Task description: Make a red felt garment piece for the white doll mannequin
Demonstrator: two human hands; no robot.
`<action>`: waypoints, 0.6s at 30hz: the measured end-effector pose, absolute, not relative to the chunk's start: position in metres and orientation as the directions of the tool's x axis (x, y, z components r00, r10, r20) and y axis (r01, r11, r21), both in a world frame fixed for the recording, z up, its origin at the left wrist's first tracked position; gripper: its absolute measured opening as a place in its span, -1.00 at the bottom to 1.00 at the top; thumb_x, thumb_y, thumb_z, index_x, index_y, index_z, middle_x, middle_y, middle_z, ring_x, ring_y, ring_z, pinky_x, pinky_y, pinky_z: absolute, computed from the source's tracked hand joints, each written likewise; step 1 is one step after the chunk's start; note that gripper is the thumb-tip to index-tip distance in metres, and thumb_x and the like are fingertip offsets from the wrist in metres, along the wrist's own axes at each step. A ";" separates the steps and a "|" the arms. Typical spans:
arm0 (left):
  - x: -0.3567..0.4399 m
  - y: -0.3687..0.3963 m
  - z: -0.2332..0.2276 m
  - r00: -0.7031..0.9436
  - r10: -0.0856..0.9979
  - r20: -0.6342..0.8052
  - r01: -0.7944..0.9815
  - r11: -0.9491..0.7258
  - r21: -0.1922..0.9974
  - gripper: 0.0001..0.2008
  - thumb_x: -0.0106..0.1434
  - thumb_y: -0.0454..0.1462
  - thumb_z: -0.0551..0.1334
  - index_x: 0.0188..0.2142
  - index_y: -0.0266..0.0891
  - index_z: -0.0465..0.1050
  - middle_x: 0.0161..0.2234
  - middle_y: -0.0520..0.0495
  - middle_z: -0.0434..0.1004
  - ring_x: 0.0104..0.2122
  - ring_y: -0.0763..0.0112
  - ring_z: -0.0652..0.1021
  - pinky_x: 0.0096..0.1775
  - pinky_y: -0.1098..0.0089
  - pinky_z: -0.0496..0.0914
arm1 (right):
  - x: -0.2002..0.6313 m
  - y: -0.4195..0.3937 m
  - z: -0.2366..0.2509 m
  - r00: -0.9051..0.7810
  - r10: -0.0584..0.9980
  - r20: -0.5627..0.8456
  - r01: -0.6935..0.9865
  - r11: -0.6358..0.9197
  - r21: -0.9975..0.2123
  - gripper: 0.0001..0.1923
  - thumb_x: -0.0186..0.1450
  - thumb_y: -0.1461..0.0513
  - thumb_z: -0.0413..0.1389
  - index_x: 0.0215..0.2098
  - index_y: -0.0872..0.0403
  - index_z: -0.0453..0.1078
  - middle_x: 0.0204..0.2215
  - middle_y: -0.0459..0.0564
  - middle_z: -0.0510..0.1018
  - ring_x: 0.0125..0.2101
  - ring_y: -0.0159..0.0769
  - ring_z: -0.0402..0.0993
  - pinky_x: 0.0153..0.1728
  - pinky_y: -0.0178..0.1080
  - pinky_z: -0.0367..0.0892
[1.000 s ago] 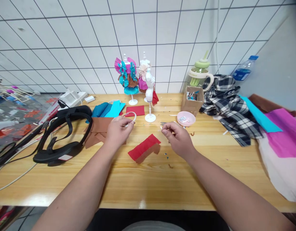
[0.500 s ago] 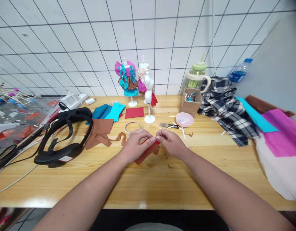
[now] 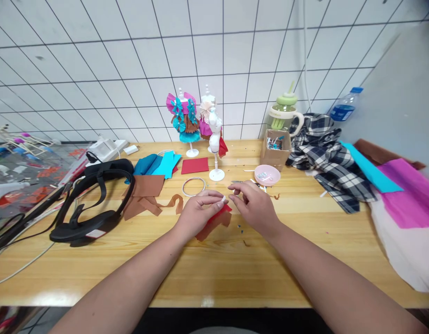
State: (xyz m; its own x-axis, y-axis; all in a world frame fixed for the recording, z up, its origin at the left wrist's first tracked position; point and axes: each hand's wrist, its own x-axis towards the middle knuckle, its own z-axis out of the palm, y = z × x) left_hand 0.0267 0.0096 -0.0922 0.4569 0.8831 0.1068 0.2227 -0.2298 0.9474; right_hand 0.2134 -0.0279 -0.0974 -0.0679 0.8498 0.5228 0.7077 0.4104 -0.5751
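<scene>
My left hand [image 3: 197, 211] pinches a red paper piece [image 3: 219, 215] layered over a brown crinkled strip [image 3: 215, 226], just above the table's middle. A small white bit [image 3: 224, 198] shows at its thumb and fingertips; I cannot make out what it is. Close by on the right, my right hand [image 3: 253, 204] has its thumb and index finger apart, with nothing visible between them. Partly hidden behind it lie scissors [image 3: 237, 182]. Beyond the hands stands a bare white mini dress form [image 3: 215, 132], next to a flat red sheet [image 3: 195, 165].
Left are a black headset [image 3: 92, 204], brown sheets [image 3: 148, 185] and blue pieces [image 3: 146, 162]. A wire ring [image 3: 193, 187] lies mid-table. Two dressed forms, one in pink and blue [image 3: 186, 118], stand behind. A pink bowl [image 3: 267, 175], cardboard box [image 3: 275, 155] and plaid cloth [image 3: 317, 144] sit right.
My right hand has let go of the red piece, drawn slightly right and spread its thumb and index finger. A white bit now shows at my left fingertips.
</scene>
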 end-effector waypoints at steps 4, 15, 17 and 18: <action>0.025 0.012 -0.094 0.445 0.896 0.017 0.122 -0.079 0.989 -0.77 0.19 -0.16 0.30 -0.19 -0.14 0.64 0.03 -0.14 0.51 0.08 0.18 0.45 0.16 0.17 0.26 | 0.214 -0.032 -0.098 -0.182 0.745 0.642 0.773 0.512 -0.375 -0.80 0.38 0.22 0.03 -0.15 0.01 0.49 -0.24 0.00 0.61 -0.22 -0.25 0.49 -0.19 -0.23 0.32; 0.028 0.006 -0.090 0.496 0.855 0.153 0.324 -0.345 0.881 -0.79 0.24 -0.21 0.23 -0.19 -0.08 0.64 -0.02 -0.12 0.55 0.04 0.17 0.47 0.16 0.10 0.26 | 0.209 -0.034 -0.100 -0.216 0.767 0.605 0.855 0.447 -0.262 -0.83 0.34 0.24 0.06 -0.30 0.01 0.51 -0.37 -0.08 0.62 -0.35 -0.34 0.51 -0.43 -0.28 0.20; 0.029 0.004 -0.089 0.489 0.852 0.187 0.377 -0.400 0.835 -0.79 0.25 -0.22 0.23 -0.20 -0.06 0.64 -0.04 -0.10 0.56 0.03 0.18 0.48 0.15 0.11 0.27 | 0.207 -0.034 -0.100 -0.197 0.778 0.597 0.859 0.431 -0.278 -0.85 0.32 0.25 0.08 -0.34 0.03 0.50 -0.42 -0.09 0.59 -0.38 -0.34 0.50 -0.46 -0.27 0.17; 0.030 0.004 -0.088 0.487 0.851 0.197 0.390 -0.414 0.823 -0.80 0.24 -0.23 0.23 -0.21 -0.07 0.64 -0.05 -0.10 0.57 0.02 0.19 0.48 0.14 0.12 0.28 | 0.207 -0.033 -0.100 -0.186 0.782 0.595 0.857 0.425 -0.290 -0.85 0.31 0.25 0.08 -0.36 0.03 0.49 -0.44 -0.09 0.58 -0.39 -0.34 0.49 -0.46 -0.27 0.16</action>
